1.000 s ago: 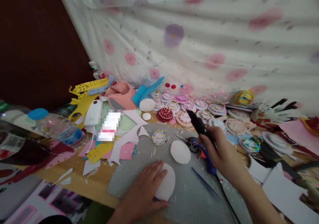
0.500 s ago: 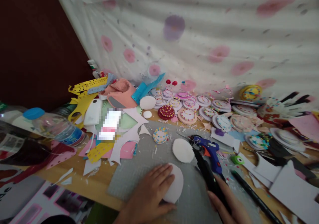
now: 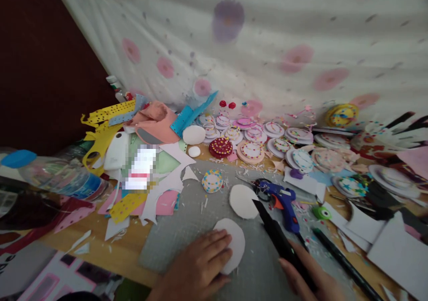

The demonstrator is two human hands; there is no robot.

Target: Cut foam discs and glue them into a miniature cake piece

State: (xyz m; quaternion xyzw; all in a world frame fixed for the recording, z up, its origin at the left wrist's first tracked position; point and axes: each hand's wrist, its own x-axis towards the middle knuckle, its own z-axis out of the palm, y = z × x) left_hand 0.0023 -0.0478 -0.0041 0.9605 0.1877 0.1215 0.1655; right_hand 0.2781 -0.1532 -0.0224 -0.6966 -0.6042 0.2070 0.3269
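Note:
My left hand (image 3: pixel 200 265) lies with its fingers flat over the left side of a white disc (image 3: pixel 236 245), pressing it against the grey cutting mat (image 3: pixel 177 229). The disc's lower left part is hidden under the fingers. To the right, my right hand (image 3: pixel 307 270) is closed around a black utility knife (image 3: pixel 279 238), its dark blade pointing up and to the left. The blade tip shows over the right edge of a second white disc (image 3: pixel 243 201). Beyond that disc sits a small round piece (image 3: pixel 212 181) with yellow and blue beads along its rim.
A blue glue gun (image 3: pixel 284 198) rests right of the second disc, near a green punch (image 3: pixel 321 212) and a black pen (image 3: pixel 346 258). Decorated discs (image 3: pixel 252 151) line the back. Foam scraps (image 3: pixel 163 203), a lit phone (image 3: pixel 140 167) and a bottle (image 3: pixel 67 178) occupy the left.
The view has shifted slightly. The knife's tip has moved a little left, nearer the second disc. My left hand stays on its disc.

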